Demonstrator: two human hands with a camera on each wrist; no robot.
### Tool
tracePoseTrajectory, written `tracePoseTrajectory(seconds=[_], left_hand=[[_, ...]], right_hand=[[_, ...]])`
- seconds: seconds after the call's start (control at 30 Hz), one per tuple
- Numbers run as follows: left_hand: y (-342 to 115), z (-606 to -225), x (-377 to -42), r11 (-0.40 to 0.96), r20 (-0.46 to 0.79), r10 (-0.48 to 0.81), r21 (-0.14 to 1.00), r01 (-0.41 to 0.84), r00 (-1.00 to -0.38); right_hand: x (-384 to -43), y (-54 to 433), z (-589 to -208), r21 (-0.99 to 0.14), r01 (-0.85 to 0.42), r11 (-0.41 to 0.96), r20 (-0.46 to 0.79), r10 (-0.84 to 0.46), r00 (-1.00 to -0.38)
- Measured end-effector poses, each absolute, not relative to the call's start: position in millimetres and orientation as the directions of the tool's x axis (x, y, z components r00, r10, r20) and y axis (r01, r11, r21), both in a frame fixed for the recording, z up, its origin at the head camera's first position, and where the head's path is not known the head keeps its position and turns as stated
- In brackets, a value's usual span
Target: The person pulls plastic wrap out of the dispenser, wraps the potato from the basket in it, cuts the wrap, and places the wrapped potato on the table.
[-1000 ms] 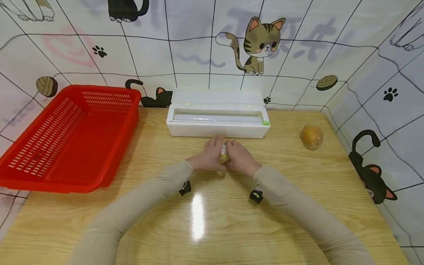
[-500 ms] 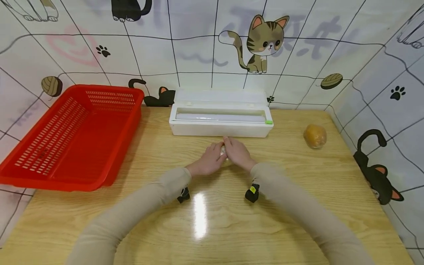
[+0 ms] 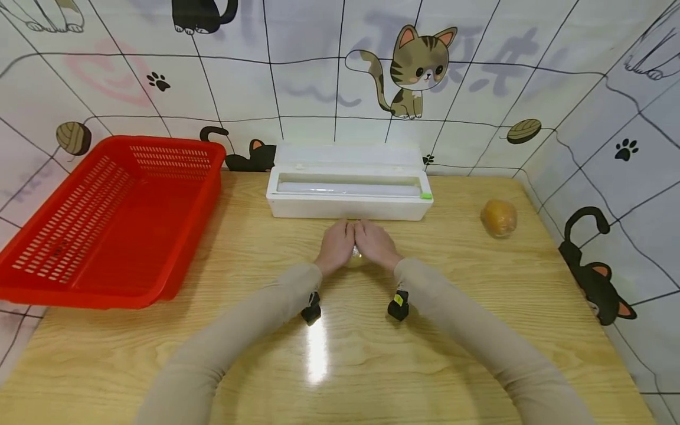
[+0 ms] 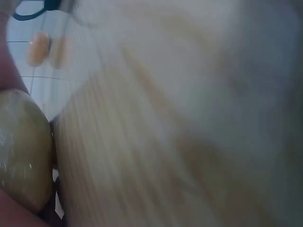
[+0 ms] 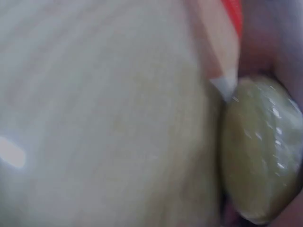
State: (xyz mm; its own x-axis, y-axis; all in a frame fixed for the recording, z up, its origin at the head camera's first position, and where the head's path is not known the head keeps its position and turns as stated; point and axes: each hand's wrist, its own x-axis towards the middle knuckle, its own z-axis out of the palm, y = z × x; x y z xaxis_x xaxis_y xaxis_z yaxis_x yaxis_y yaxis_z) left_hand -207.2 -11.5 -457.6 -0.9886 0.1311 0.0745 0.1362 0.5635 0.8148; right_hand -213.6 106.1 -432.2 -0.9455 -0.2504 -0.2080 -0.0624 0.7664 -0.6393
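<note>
Both hands hold a rounded yellow-green piece of produce (image 4: 23,151) between them, wrapped in shiny clear cling film. My left hand (image 3: 336,245) grips it from the left, and my right hand (image 3: 376,243) from the right. In the head view the knuckles meet over it, so just a small glossy part shows below them. Fingers curl round its sides in both wrist views. Just behind the hands stands a white cling film dispenser (image 3: 347,210), lid raised, with a film roll (image 3: 347,189) inside.
On the left of the wooden table (image 3: 340,366) sits a red perforated basket (image 3: 175,260). An orange round fruit (image 3: 499,218), wrapped in clear film, rests toward the right edge. Walls printed with cats (image 3: 422,71) close off the back and right.
My hands have shifted their hold round the wrapped produce, the left hand turning and moving up beside the right. Basket, dispenser and orange fruit stay put.
</note>
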Motion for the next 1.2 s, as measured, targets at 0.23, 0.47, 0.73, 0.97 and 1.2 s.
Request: tracePoseTrajectory(seconds=[0.23,0.47,0.73,0.97,1.2], left_hand=[[-6,-457,-212,0.574,0.06,0.159,0.806,0.142,-0.985],[-10,-451,-213,0.551,0.005,0.209,0.825,0.122,-0.978],[-18,-450,-216,0.546,-0.076,0.178,0.837,0.034,-0.981],[-18,-456,-219,0.606,0.037,0.13,0.788,0.109,-0.991],[-29,-440,-203,0.667,-0.032,0.252,0.73,0.15,-0.967]], right_hand=[[-223,114,-431,-0.611,-0.055,0.79,-0.26,-0.266,-0.928],[-219,109,-434,-0.605,-0.069,0.793,-0.164,-0.209,-0.964],[-209,105,-437,-0.654,-0.066,0.754,-0.171,-0.232,-0.958],[-198,106,-435,-0.613,-0.228,0.756,-0.06,-0.333,-0.941],[-200,109,-437,-0.449,-0.311,0.838,-0.03,-0.362,-0.932]])
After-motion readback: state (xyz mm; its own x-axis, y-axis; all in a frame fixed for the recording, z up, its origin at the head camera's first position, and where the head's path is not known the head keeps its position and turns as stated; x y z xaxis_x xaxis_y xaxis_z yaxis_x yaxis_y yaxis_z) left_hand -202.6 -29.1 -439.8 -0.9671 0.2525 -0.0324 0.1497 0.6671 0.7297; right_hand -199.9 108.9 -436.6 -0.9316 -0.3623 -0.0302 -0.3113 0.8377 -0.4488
